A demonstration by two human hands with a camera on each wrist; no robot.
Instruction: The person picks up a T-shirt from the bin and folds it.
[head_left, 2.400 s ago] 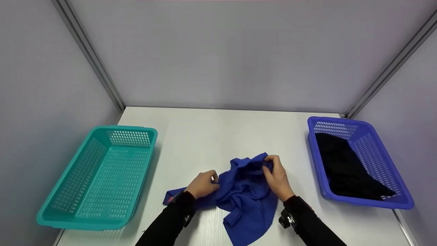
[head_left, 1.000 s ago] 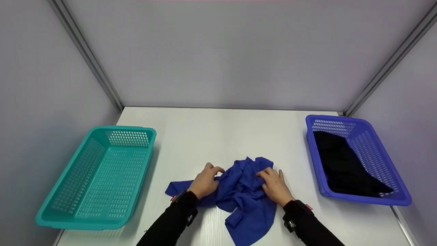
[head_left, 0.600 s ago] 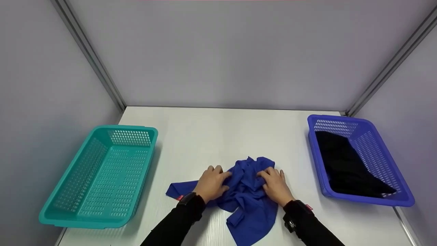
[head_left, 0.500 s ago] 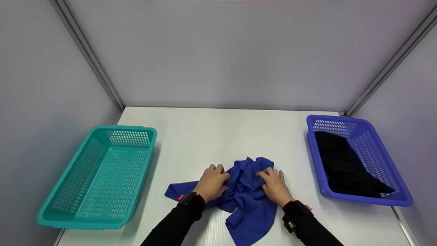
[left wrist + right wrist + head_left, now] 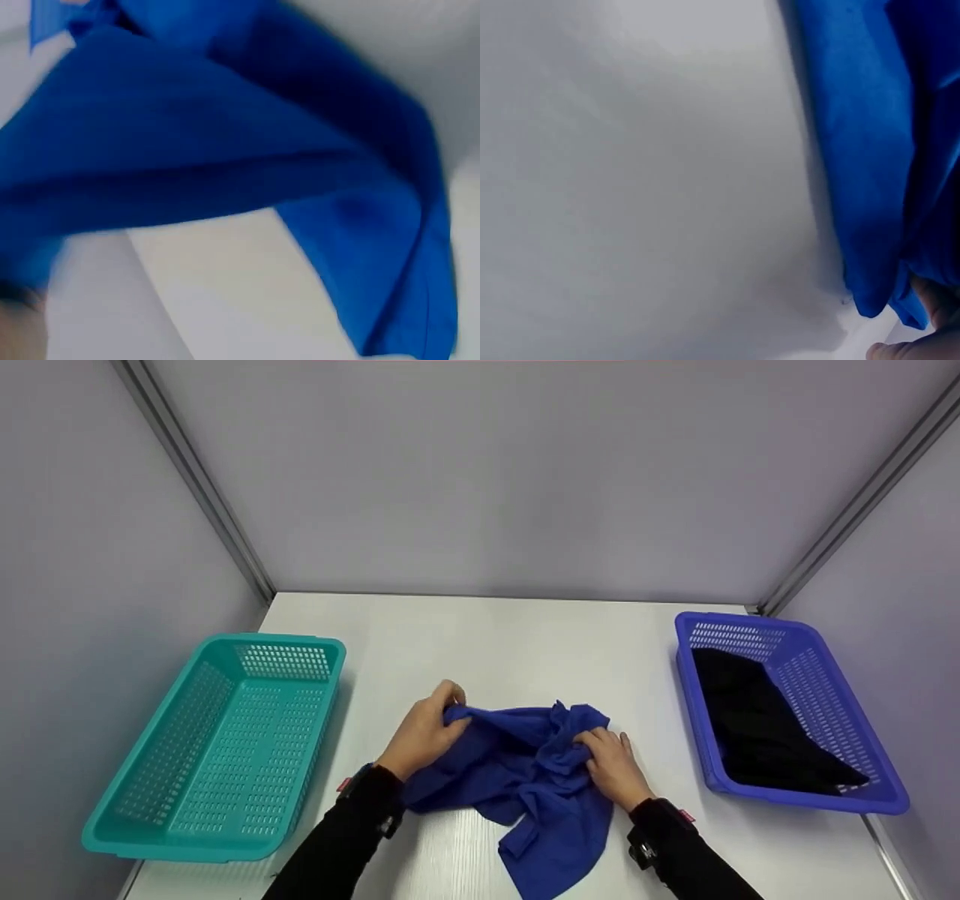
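Note:
A crumpled blue garment (image 5: 551, 829) lies bunched on the white table in the head view; its folds hide what kind it is. At its upper left edge, my left hand (image 5: 421, 735) pinches the cloth between thumb and fingers and lifts it a little. My right hand (image 5: 615, 769) grips the bunched part at the right, its fingers curled into the folds. In the left wrist view the raised cloth (image 5: 187, 120) stretches across, blurred. The right wrist view has a cloth edge (image 5: 862, 150), with thumb and a finger (image 5: 934, 300) at the lower right corner.
A teal basket (image 5: 311, 750) with nothing in it stands at the left. At the right, a blue-purple basket (image 5: 694, 735) holds folded black cloth (image 5: 750, 727). Grey panels (image 5: 480, 480) enclose the white table (image 5: 487, 652) at the back and sides.
My left hand has moved left and away from me, drawing the garment's left part up and spreading it. My right hand stays at nearly the same place on the bunched cloth.

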